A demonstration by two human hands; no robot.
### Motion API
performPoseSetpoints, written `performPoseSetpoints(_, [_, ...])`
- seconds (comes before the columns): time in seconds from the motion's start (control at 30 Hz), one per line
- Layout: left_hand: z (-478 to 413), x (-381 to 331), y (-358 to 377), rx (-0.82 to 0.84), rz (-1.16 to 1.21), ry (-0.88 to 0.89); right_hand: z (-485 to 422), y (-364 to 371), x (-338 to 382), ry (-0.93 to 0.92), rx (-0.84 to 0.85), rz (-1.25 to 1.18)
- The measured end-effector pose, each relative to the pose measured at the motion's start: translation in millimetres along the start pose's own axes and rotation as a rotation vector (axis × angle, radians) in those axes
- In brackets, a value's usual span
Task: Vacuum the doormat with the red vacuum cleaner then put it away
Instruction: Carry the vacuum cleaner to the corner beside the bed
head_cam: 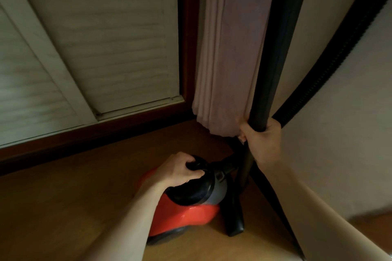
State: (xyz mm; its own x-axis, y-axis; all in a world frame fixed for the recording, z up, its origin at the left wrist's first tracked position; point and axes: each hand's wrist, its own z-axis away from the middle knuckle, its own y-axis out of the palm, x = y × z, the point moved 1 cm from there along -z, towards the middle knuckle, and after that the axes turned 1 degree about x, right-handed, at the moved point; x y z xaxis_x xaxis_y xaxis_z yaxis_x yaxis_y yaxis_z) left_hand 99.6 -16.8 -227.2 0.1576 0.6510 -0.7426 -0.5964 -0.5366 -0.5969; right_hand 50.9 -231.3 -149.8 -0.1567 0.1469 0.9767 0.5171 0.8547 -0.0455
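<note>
Head | left hand (182, 170) grips vacuum handle (198, 165) | right hand (262, 141) grips wand (275, 48)

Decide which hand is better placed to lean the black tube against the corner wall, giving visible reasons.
Right. The right hand grips the black tube, upright beside the curtain in the corner; the left hand holds the handle on the red vacuum cleaner, lower down.

A pink curtain (224, 53) hangs in the corner, its bottom just above the brown wood floor (63, 207). Left of it is a white shutter door (89, 48) in a dark brown frame (186, 34). A pale wall (343, 123) stands on the right.
</note>
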Motion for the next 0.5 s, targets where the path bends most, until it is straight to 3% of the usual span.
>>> performPoseSetpoints(0.27, [16, -15, -20, 0.001, 0.075, 0.056, 0, 7, 19, -0.043, 0.001, 0.019])
performPoseSetpoints(0.5, [68, -49, -62, -0.203, 0.141, 0.025, 9, 29, 91, -0.081, 0.042, 0.039])
